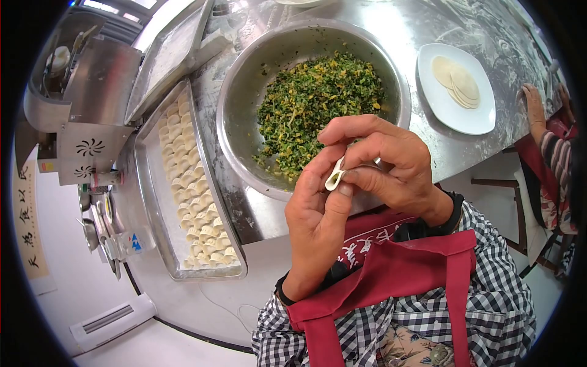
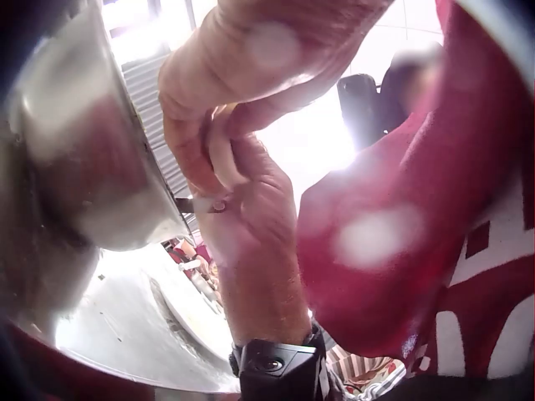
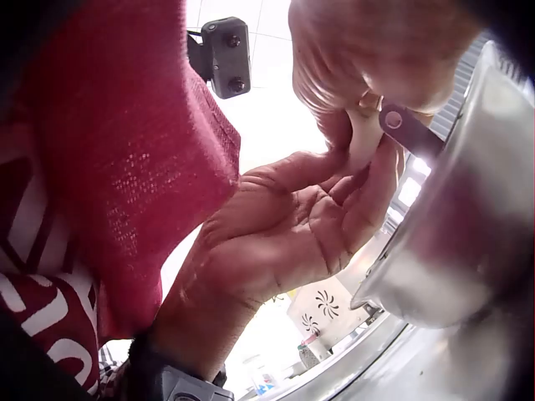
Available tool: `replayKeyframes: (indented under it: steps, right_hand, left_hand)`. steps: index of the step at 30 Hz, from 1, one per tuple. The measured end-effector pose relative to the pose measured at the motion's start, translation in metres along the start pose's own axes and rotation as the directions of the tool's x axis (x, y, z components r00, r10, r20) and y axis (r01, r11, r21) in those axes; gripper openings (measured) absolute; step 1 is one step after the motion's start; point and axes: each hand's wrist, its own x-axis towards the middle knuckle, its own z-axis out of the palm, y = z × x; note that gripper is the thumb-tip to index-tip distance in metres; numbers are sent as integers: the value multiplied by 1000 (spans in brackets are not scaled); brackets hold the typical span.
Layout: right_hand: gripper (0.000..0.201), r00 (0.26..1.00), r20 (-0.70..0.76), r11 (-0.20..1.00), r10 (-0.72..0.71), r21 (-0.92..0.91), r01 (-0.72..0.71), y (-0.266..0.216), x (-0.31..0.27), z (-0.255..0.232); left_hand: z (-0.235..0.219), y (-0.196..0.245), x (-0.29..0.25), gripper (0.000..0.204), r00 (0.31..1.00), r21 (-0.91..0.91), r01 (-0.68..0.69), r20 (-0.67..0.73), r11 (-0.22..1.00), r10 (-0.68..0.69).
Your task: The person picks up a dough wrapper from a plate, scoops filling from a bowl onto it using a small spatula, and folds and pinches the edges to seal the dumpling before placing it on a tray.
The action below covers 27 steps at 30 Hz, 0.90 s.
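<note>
Both hands meet over the near rim of a steel bowl (image 1: 223, 116) of chopped green and yellow filling (image 1: 318, 104). Between them is a small folded dumpling (image 1: 335, 176), its pale wrapper bent into a loop at the near end. My left hand (image 1: 321, 211) pinches it between thumb and fingers from the left. From the other side, my right hand (image 1: 394, 162) pinches the wrapper with thumb and forefinger. A flat metal strip with a hole in its end (image 3: 405, 129) sticks out from the right hand; the rest of it is hidden.
Rows of finished dumplings (image 1: 189, 183) fill part of a metal tray (image 1: 150, 202) on the left. Another floured tray (image 1: 168, 55) lies behind it, beside a steel machine (image 1: 92, 122). Round wrappers (image 1: 461, 85) sit on a white plate (image 1: 431, 110) at right. Another person's hand (image 1: 534, 104) rests at the table edge.
</note>
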Motion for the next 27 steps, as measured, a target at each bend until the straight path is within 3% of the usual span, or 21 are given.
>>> replayKeyframes:
  steps: [3,6,16,22,24,27]
  right_hand:
    - [12,1000,-26,1000,7,22,-6,2,-1,1]
    - [14,999,-44,1000,16,11,-16,1,-1,4]
    - [17,998,31,995,-55,-85,57,4,0,2]
    - [13,999,21,997,-47,-61,48,5,0,2]
    - [13,1000,5,999,-29,-37,30,5,-1,2]
    - [11,1000,-20,1000,15,9,-15,5,-1,1]
  left_hand:
    - [3,2,0,38,999,-154,47,-16,987,-50]
    - [2,1,1,37,999,-181,39,3,983,-39]
    - [3,2,-2,37,999,-58,49,-13,997,-50]
    - [6,3,-1,38,999,-76,50,-13,996,-51]
    - [10,3,-1,40,992,-139,76,-90,987,-89]
    - [10,5,1,40,992,-227,87,-67,970,-104]
